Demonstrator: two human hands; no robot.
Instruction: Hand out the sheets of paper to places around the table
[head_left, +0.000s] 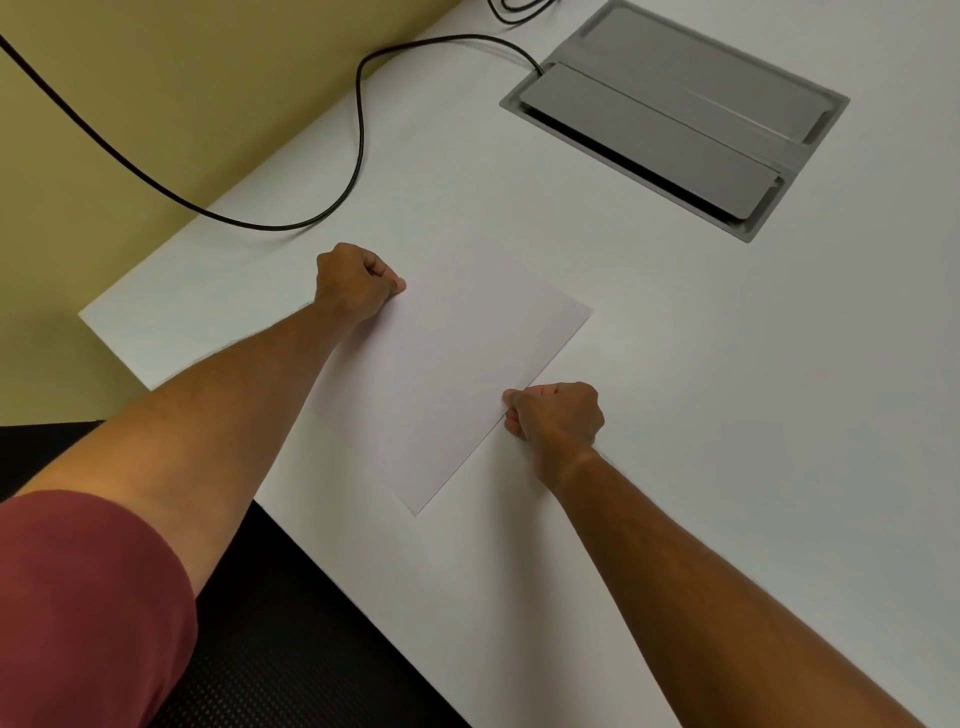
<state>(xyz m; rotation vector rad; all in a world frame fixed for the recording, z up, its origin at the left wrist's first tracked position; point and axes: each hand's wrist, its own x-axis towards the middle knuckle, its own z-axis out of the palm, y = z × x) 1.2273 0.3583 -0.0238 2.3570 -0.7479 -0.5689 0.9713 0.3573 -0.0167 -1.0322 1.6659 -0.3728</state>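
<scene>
We have the right hand (558, 415) pinching the near right edge of the sheet (447, 374), fingers closed on it; left hand (356, 283) pinches the far left edge. Sheet lies flat on the table (675, 364) near its corner. Likely light, floppy, slippery: grip edges. Cable (358, 130) and grey hatch (675, 114) beyond.

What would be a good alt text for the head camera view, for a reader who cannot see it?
Two bare hands, the left hand and the right hand, pinch opposite edges of a white sheet of paper lying on a white table. Beyond it are a black cable and a grey cable hatch.
</scene>
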